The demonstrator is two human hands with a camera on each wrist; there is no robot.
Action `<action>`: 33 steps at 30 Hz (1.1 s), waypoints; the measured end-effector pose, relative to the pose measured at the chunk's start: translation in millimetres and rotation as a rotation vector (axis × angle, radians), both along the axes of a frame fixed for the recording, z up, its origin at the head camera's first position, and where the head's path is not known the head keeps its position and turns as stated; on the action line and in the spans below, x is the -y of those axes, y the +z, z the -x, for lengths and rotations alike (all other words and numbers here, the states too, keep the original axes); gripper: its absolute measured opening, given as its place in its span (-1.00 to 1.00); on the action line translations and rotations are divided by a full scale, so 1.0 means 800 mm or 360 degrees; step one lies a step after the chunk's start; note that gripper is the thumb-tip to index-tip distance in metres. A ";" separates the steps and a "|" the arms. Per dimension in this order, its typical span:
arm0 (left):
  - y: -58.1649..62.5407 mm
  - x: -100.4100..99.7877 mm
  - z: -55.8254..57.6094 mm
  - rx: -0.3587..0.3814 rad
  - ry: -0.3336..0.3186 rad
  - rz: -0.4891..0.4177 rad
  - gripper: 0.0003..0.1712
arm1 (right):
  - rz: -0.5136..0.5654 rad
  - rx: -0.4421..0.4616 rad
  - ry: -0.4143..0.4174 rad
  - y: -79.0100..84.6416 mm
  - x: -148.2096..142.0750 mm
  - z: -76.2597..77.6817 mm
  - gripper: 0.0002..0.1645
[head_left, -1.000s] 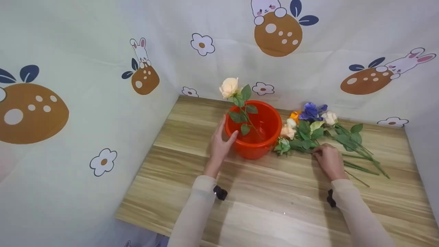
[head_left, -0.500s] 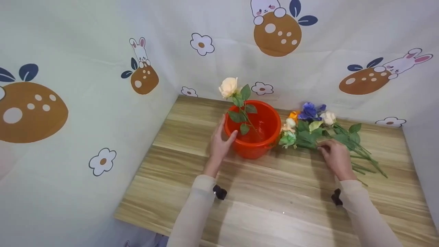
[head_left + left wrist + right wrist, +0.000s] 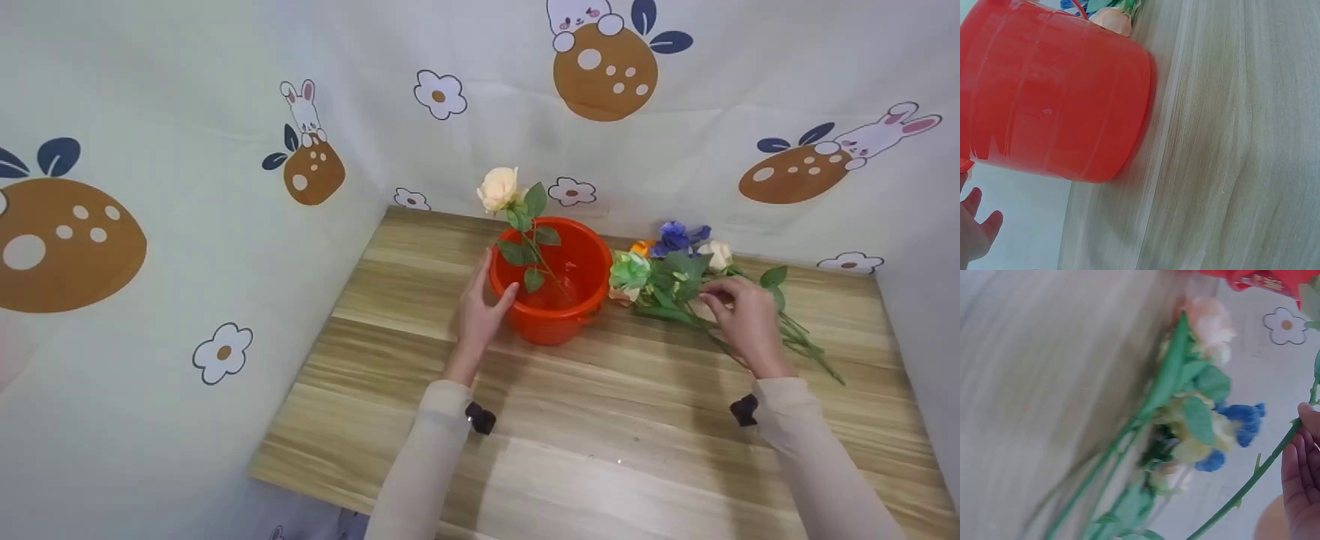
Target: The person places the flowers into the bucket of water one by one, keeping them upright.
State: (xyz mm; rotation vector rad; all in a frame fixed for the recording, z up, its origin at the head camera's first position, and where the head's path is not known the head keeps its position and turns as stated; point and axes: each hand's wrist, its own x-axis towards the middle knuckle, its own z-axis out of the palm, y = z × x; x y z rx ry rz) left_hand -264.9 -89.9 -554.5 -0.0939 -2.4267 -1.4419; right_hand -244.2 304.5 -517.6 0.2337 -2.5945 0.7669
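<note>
A red bucket stands on the table with a cream rose leaning in it, its bloom above the rim. At the bucket's left side is my left hand, its fingers spread and the thumb near the rim. My right hand pinches the thorny green stem of a flower between thumb and fingertips. That stem is raised off the table in the right wrist view. In the head view, its pale green bloom appears just right of the bucket.
Under the raised stem lies a pile of flowers: a blue one, a cream rose, an orange one and a peach one. Their green stems point right. Patterned cloth walls border the wooden table.
My right hand has moved up and to the right, lifting the green flower from the pile. Its bloom now sits higher, over the peach flower. My left hand stays at the bucket.
</note>
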 end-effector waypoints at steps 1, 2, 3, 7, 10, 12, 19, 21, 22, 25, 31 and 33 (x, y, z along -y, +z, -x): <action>0.000 0.000 0.000 -0.0012 -0.0005 -0.0005 -0.15 | 0.0001 -0.0011 0.0003 0.005 0.001 0.001 -0.89; -0.001 0.000 0.001 -0.0016 -0.0007 -0.0008 -0.14 | 0.0000 -0.0023 0.0006 0.009 0.001 0.002 -0.89; -0.001 0.001 0.001 -0.0012 -0.0006 -0.0006 -0.14 | 0.0001 -0.0036 0.0010 0.014 0.002 0.003 -0.90; -0.001 0.001 0.001 0.0016 0.0006 0.0005 -0.13 | 0.0020 -0.0080 0.0012 0.030 0.000 0.005 -0.89; 0.000 0.001 0.001 0.0029 0.0014 0.0009 -0.14 | 0.0040 -0.0119 0.0007 0.041 0.000 0.009 -0.88; 0.001 0.001 0.001 0.0041 0.0019 0.0013 -0.14 | 0.0059 -0.0149 0.0018 0.050 0.003 0.013 -0.88; 0.001 0.003 0.002 0.0038 0.0027 0.0010 -0.15 | 0.0191 -0.0246 0.0075 0.090 0.032 0.032 -0.86; 0.001 0.003 0.001 0.0044 0.0031 0.0012 -0.14 | 0.0231 -0.0257 0.0092 0.101 0.044 0.037 -0.84; 0.001 0.002 0.001 0.0055 0.0034 0.0015 -0.14 | 0.0255 -0.0262 0.0104 0.107 0.050 0.039 -0.83; 0.001 0.001 0.001 0.0081 0.0035 0.0027 -0.13 | 0.0310 -0.0281 0.0145 0.124 0.069 0.046 -0.82; 0.001 -0.001 0.000 -0.0002 0.0005 0.0011 -0.13 | 0.0441 -0.0328 0.0235 0.160 0.107 0.056 -0.88; 0.000 -0.001 0.000 -0.0002 0.0006 0.0020 -0.13 | 0.0475 -0.0332 0.0256 0.170 0.119 0.058 -0.87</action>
